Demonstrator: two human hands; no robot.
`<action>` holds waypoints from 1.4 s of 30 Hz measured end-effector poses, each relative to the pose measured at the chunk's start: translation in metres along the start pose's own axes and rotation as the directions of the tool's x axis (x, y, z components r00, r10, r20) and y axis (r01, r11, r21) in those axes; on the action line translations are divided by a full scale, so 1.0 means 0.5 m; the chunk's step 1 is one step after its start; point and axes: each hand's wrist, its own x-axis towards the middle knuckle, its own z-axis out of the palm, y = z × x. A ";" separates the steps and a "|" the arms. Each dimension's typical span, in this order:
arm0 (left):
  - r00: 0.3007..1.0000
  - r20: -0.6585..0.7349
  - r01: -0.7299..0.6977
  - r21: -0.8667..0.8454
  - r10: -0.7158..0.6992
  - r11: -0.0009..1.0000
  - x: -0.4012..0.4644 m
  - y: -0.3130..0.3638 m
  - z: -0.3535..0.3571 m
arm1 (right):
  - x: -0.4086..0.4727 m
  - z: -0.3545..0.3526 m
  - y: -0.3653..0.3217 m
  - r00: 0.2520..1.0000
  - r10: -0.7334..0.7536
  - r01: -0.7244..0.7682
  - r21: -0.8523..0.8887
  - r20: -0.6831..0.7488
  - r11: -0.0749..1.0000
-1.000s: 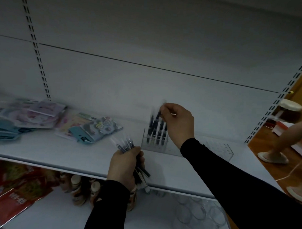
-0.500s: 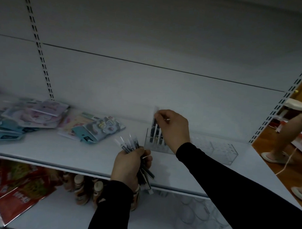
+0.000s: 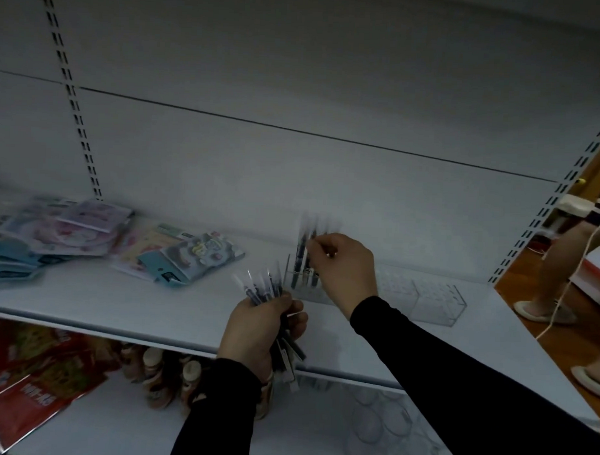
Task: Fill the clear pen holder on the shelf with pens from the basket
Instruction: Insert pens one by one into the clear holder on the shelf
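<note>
While only one view, the head camera, shows this moment, it gives enough to judge progress. On the white shelf (image 3: 125,306) stands the clear pen holder (image 3: 422,296), a long transparent block of small slots lying along the back wall. At the holder's left end a few dark pens (image 3: 299,258) stand upright in their slots; the rest of the holder, from its middle to its right end, looks bare, though the slots are too small to count.

Just above that left end, the right hand (image 3: 344,269) pinches the top of a pen between fingertips and thumb, with the pen's lower part down among those already standing; blur hides whether it is fully seated. In front of the holder's left end, over the shelf edge, the left hand (image 3: 259,331) is curled round a bundle of pens (image 3: 265,290), tips fanning upward toward the holder.

The basket is not visible here. To the left of the holder, well apart, lie flat packets (image 3: 185,257).

By my judgement the task is at an early stage: most slots remain to be filled, and the bundle in hand should serve for several more.
</note>
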 end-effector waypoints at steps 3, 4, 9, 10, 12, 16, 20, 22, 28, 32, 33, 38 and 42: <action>0.999 0.043 0.009 0.006 -0.009 1.000 -0.008 -0.002 0.006 | -0.024 -0.006 0.008 0.995 0.033 -0.035 0.022 0.095 0.999; 0.998 0.057 0.006 0.011 -0.006 1.000 -0.011 -0.003 0.008 | -0.031 -0.008 0.011 0.989 0.050 -0.055 0.032 0.139 0.998; 0.992 0.123 -0.011 0.076 0.002 0.997 -0.016 -0.014 0.017 | -0.059 -0.027 0.017 0.922 0.170 -0.244 0.183 0.347 0.952; 0.991 0.134 -0.008 0.084 -0.003 0.996 -0.017 -0.016 0.018 | -0.063 -0.031 0.017 0.902 0.190 -0.291 0.219 0.389 0.931; 0.988 0.154 -0.003 0.099 -0.012 0.995 -0.019 -0.020 0.019 | -0.067 -0.039 0.018 0.866 0.221 -0.376 0.294 0.448 0.879; 0.984 0.178 0.001 0.111 -0.021 0.994 -0.023 -0.022 0.025 | -0.063 -0.050 0.023 0.862 0.275 -0.431 0.330 0.427 0.840; 0.998 0.067 0.000 0.046 -0.003 0.999 -0.013 -0.023 0.024 | -0.044 -0.066 0.017 0.902 0.303 -0.409 0.385 0.308 0.827; 1.000 0.015 -0.013 0.019 0.013 1.000 -0.007 -0.023 0.018 | -0.027 -0.079 0.007 0.926 0.308 -0.376 0.460 0.219 0.805; 0.996 -0.075 -0.055 0.023 0.057 0.998 0.005 -0.019 0.009 | 0.018 -0.103 -0.006 0.982 0.185 -0.149 0.491 -0.026 0.858; 0.994 -0.084 -0.069 0.090 0.076 0.994 0.009 -0.016 0.004 | 0.038 -0.087 -0.009 0.990 0.083 -0.032 0.397 -0.112 0.917; 0.994 -0.075 -0.070 0.103 0.078 0.992 0.010 -0.016 0.003 | 0.041 -0.080 -0.009 0.991 0.069 -0.020 0.376 -0.116 0.926; 0.996 -0.048 -0.077 0.097 0.082 0.992 0.015 -0.013 -0.003 | 0.045 -0.048 -0.002 0.994 0.014 0.018 0.287 -0.107 0.958; 0.995 -0.064 -0.067 0.105 0.074 0.992 0.018 -0.012 -0.006 | 0.047 -0.044 -0.008 0.993 -0.032 0.056 0.214 -0.117 0.975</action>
